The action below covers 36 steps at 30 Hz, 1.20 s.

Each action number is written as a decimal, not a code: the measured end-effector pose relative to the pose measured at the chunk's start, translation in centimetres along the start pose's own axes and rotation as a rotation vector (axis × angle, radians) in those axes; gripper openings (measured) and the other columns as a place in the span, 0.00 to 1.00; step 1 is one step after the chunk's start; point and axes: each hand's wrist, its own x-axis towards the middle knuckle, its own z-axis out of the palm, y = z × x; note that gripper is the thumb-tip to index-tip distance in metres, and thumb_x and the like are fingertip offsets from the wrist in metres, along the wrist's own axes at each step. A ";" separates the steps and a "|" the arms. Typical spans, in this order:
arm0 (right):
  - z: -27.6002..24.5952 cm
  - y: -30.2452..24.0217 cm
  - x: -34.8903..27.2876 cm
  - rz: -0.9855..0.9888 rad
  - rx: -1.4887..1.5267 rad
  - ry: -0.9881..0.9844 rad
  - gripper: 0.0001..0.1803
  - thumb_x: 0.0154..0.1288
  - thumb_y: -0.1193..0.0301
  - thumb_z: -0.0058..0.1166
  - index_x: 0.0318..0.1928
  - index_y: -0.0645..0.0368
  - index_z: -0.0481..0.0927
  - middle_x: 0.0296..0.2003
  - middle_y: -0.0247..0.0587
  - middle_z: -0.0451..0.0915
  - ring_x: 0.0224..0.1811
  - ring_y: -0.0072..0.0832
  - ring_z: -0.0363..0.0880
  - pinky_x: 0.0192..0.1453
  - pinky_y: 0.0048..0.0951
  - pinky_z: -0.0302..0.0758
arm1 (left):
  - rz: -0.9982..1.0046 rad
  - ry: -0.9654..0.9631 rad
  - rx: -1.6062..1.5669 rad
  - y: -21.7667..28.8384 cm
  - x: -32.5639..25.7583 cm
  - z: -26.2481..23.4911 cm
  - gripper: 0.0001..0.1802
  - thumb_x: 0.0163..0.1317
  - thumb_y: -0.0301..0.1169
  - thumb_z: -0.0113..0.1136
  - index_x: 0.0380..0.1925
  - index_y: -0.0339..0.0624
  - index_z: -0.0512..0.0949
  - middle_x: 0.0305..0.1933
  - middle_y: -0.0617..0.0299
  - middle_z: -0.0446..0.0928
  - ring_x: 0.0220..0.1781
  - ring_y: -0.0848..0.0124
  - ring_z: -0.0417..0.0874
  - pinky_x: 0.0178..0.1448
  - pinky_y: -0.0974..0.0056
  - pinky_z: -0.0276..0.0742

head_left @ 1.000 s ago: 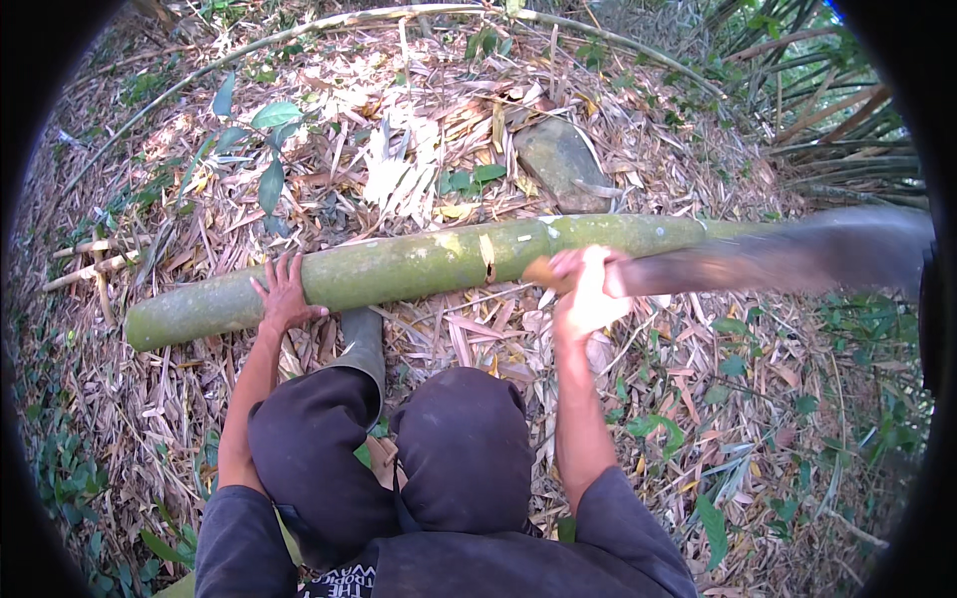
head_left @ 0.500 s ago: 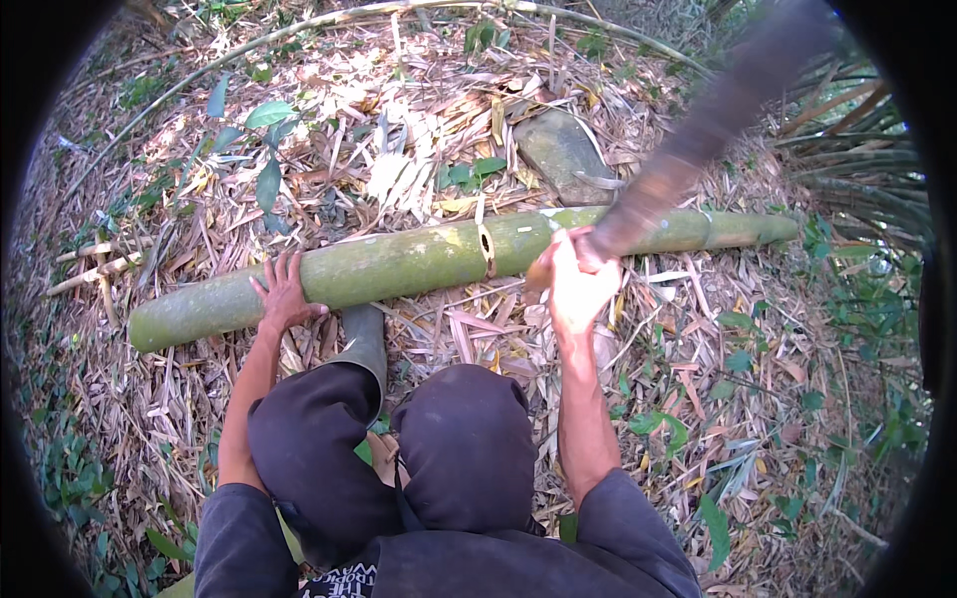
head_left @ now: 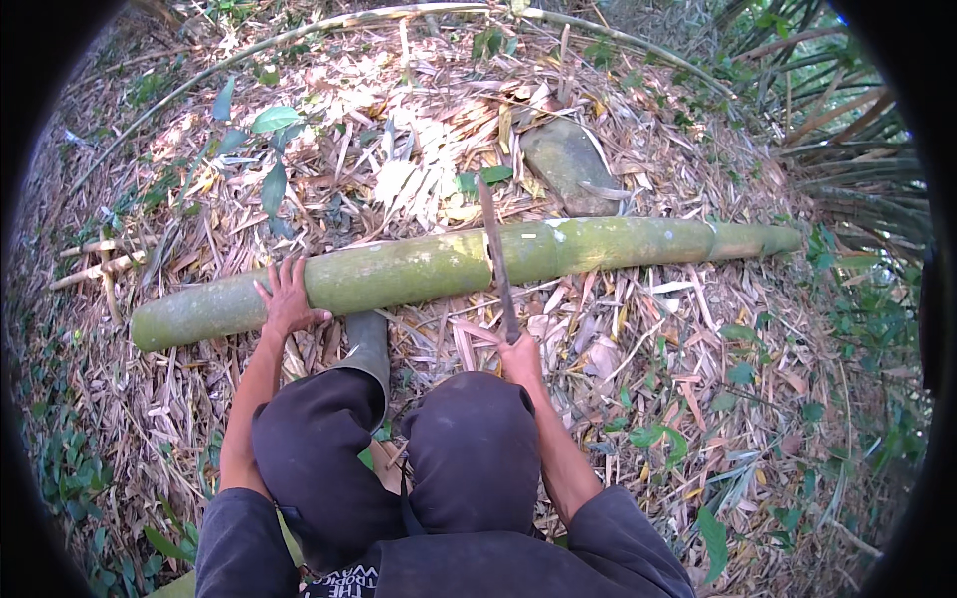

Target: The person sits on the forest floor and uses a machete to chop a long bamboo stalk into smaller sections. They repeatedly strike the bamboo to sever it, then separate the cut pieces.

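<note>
Head view, looking down: 1 thick green bamboo pole (head_left: 419, 271) lies on ground covered with dry leaf litter (head_left: 648, 349), just beyond the person's knees. Its long axis runs nearly left to right across the frame, the left end sitting slightly nearer the person and the right end tapering toward green foliage at the right edge. The left hand (head_left: 287, 304) is open, fingers spread, palm pressed flat on the near side of the pole toward its left end. The right hand (head_left: 520, 359) is closed around the handle of a long blade (head_left: 493, 254), which points away from the person, crossing the pole almost at right angles near its middle; the blade meets the pole's surface there, though how deep it sits cannot be told. A grey flat stone (head_left: 568, 161) rests just beyond the pole. A grey rubber boot (head_left: 367, 349) stands just below the pole, between the 2 hands.
</note>
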 end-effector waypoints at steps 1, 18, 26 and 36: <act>-1.3 0.2 0.3 0.040 0.088 -0.083 0.10 0.58 0.70 0.56 0.35 0.66 0.77 0.20 0.43 0.78 0.19 0.31 0.78 0.23 0.34 0.72 | 0.009 -0.003 0.001 0.4 0.1 0.1 0.71 0.31 0.54 0.79 0.73 0.56 0.44 0.77 0.56 0.44 0.78 0.43 0.38 0.69 0.22 0.32; 2.7 2.7 1.1 -0.157 -0.131 -0.064 0.18 0.57 0.68 0.62 0.41 0.69 0.74 0.29 0.51 0.77 0.34 0.41 0.76 0.44 0.39 0.72 | 0.190 0.067 0.118 -4.2 0.4 2.1 0.72 0.20 0.55 0.81 0.70 0.49 0.54 0.71 0.49 0.57 0.73 0.41 0.52 0.68 0.25 0.46; -1.0 -0.9 -0.8 0.089 -0.396 -0.141 0.26 0.53 0.63 0.58 0.49 0.67 0.72 0.40 0.65 0.79 0.45 0.59 0.78 0.47 0.49 0.73 | 0.195 0.199 0.061 -2.6 -2.6 3.9 0.61 0.28 0.50 0.80 0.66 0.46 0.61 0.68 0.47 0.60 0.72 0.47 0.57 0.74 0.44 0.53; -6.3 -15.6 -3.1 -0.350 0.060 0.095 0.11 0.61 0.72 0.58 0.40 0.65 0.74 0.23 0.39 0.76 0.25 0.25 0.75 0.31 0.29 0.72 | 0.146 0.248 0.114 -1.2 -4.4 2.9 0.66 0.26 0.46 0.80 0.70 0.47 0.55 0.70 0.52 0.56 0.74 0.46 0.53 0.72 0.34 0.48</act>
